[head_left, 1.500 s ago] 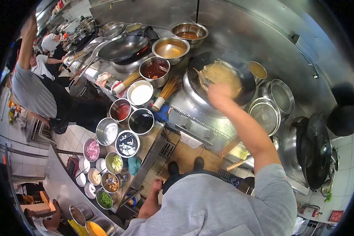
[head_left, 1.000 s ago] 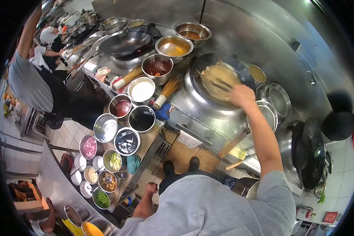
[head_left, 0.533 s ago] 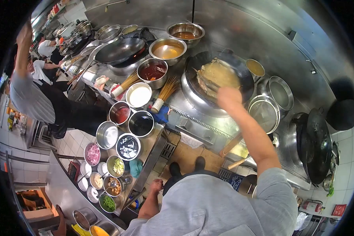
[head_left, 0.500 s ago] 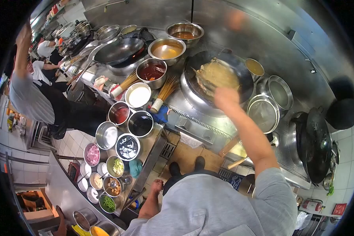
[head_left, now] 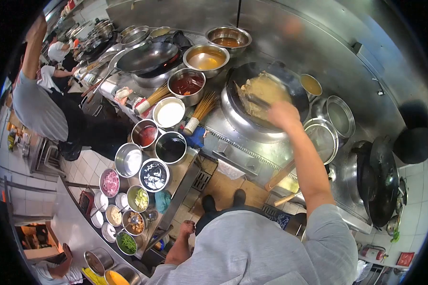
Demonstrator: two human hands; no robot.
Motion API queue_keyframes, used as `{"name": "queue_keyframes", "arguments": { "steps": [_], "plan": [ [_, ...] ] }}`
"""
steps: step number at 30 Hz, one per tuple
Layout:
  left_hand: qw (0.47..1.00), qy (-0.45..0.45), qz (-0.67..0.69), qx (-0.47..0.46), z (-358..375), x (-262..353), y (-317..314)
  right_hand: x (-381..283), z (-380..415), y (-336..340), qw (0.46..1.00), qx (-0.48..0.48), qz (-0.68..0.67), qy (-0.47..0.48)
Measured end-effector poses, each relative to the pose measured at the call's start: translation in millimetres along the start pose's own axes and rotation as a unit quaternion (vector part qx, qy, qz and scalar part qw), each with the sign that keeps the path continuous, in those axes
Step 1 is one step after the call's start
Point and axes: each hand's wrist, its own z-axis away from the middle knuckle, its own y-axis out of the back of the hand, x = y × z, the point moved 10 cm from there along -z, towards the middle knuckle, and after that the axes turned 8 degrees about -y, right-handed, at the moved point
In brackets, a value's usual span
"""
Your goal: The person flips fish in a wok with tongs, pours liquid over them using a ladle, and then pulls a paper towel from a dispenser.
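My right hand (head_left: 284, 115) is closed around a dark utensil (head_left: 257, 100), its kind blurred, and reaches over the near side of the wok (head_left: 302, 97). The utensil's far end lies over a wide golden-brown piece of food (head_left: 266, 88), ragged at its left edge and spread across the wok. Low beside my body, my left hand (head_left: 187, 229) hangs curled into a fist, with nothing showing from it, near the counter's corner.
Steel bowls of red sauce (head_left: 186, 85) and yellow liquid (head_left: 206, 59) stand left of the wok. A strainer (head_left: 336, 142) lies to its right. Bamboo brushes (head_left: 202, 111) and pots of ingredients (head_left: 139, 199) line the left side. Another person (head_left: 43, 109) stands at far left.
My right hand has shifted a little to the right, and the dark utensil now shows over the food. The view has moved slightly. At lower left, more of another person has come into sight.
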Motion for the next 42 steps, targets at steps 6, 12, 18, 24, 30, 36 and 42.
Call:
{"name": "queue_keyframes", "arguments": {
  "steps": [6, 12, 18, 24, 30, 36, 42],
  "plan": [
    [0.831, 0.404, 0.376, 0.072, 20, -15, 4, -18, -7, -29, 0.999, 0.008, -0.011, 0.045],
    [0.966, 0.183, 0.181, 0.021, -24, 21, 38, 40, -28, -23, 0.988, 0.021, -0.15, -0.041],
    [0.857, 0.35, 0.354, 0.133, 4, 33, 32, 199, -115, -49, 0.99, 0.061, -0.082, -0.094],
    [0.927, 0.306, 0.206, 0.074, 22, 51, 35, 253, -126, -59, 0.995, -0.031, -0.065, -0.071],
    [0.916, 0.359, 0.159, 0.084, 20, 46, 37, 206, -69, -8, 0.999, -0.008, -0.032, 0.0],
    [0.869, 0.342, 0.345, 0.089, -15, 26, 18, 163, -57, -9, 0.998, -0.016, 0.055, 0.024],
    [0.857, 0.352, 0.347, 0.146, -25, 31, 25, 146, -41, -9, 0.995, -0.04, 0.086, 0.008]
  ]
}}
